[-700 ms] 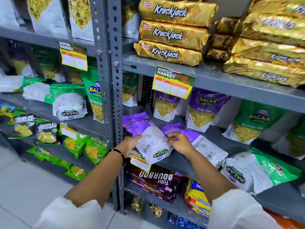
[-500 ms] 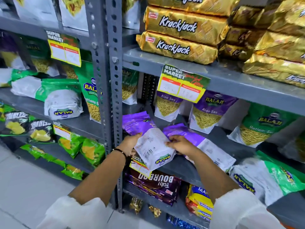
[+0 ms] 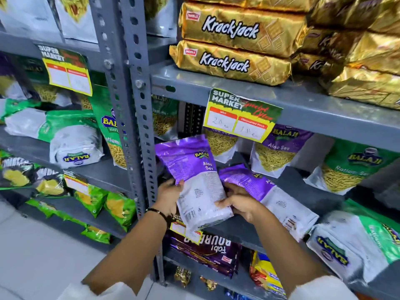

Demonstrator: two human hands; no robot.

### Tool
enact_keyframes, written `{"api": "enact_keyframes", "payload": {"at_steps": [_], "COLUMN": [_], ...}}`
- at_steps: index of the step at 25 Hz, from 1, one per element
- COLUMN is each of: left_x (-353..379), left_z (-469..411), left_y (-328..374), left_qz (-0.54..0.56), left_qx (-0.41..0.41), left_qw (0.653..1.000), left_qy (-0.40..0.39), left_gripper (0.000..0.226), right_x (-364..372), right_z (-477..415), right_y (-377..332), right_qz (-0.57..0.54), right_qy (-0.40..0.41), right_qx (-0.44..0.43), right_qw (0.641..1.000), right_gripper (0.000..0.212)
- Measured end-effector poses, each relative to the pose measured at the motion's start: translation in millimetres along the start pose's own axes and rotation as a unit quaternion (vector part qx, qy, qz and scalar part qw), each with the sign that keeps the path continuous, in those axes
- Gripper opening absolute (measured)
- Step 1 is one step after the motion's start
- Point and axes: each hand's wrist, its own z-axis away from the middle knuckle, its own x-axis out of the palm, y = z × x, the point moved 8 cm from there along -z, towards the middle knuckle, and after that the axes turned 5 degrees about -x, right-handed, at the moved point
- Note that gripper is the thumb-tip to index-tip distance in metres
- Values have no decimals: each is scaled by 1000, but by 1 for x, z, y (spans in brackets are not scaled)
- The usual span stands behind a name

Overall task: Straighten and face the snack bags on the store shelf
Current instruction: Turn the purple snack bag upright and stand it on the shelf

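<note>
Purple-and-white foil Aloo Sev pouch raised since earlier frame, long axis near-upright; gripped at lower edges by left hand and right hand.

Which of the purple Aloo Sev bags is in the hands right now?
The leftmost purple bag, tilted up at the shelf front between the left hand and right hand. Another lies flat beside it; two stand upright behind.

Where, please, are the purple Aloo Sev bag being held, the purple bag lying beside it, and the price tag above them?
held Aloo Sev bag (image 3: 195,178), head view, middle of its printed panel.
lying purple bag (image 3: 279,198), head view, its white lower half.
price tag (image 3: 240,118), head view, its yellow centre.
</note>
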Motion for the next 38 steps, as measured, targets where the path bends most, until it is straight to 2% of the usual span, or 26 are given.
{"api": "enact_keyframes", "payload": {"at_steps": [2, 5, 8, 11, 14, 18, 22, 25, 26, 28, 29, 31, 32, 34, 36, 37, 38], "left_x": [9, 21, 26, 33, 28, 27, 30, 26, 25, 26, 31, 43, 47, 39, 21, 17, 19], "left_z": [13, 28, 30, 33, 30, 34, 44, 63, 72, 98, 109, 127, 131, 124, 101, 89, 77], "left_y": [12, 38, 56, 68, 65, 72, 83, 82, 81, 80, 77, 63, 58, 60, 72, 79, 81], "left_qz": [22, -19, -46, -75, -61, -36, -8, -38, -78, -194, -244, -300, -301, -231, -161, -143, -123], "left_qx": [44, 117, 133, 157, 150, 146, 140, 178, 208, 282, 311, 326, 325, 311, 294, 268, 226], "left_qw": [997, 982, 980, 978, 983, 985, 987, 982, 975, 939, 918, 896, 896, 920, 942, 953, 966], "left_qy": [-67, -148, -142, -117, -88, -87, -82, -56, -30, 28, 37, -5, -36, -51, 9, 22, 4], "left_gripper": [23, 32, 38, 32, 28, 32, 41, 33, 31, 28, 29, 39, 43, 46, 48, 53, 64], "right_x": [-4, -5, -5, -1, 5, 10, 50, 45, 43, 43, 45, 46, 43, 31, 22, 17, 12], "right_z": [6, 8, 6, 8, 9, 39, 45, 35, 32, 27, 23, 15, 12, 4, -3, -5, -6], "right_y": [3, 9, 7, 0, -2, -4, -9, -9, -9, -12, -13, -13, -13, -10, -7, -8, -9], "right_qz": [-26, -7, 68, 118, 126, 79, 114, 112, 112, 124, 131, 136, 131, 75, -16, -54, -61], "right_qy": [20, 72, 166, 225, 242, 328, 248, 238, 231, 207, 193, 185, 191, 186, 132, 102, 81], "right_qx": [-49, -109, -171, -186, -193, -224, -272, -254, -250, -243, -234, -206, -195, -183, -173, -168, -159], "right_qw": [998, 991, 969, 949, 942, 914, 923, 931, 934, 940, 944, 951, 953, 962, 976, 979, 982], "right_gripper": [58, 73, 81, 73, 67, 53, 46, 69, 79, 100, 104, 97, 87, 65, 61, 62, 62]}}
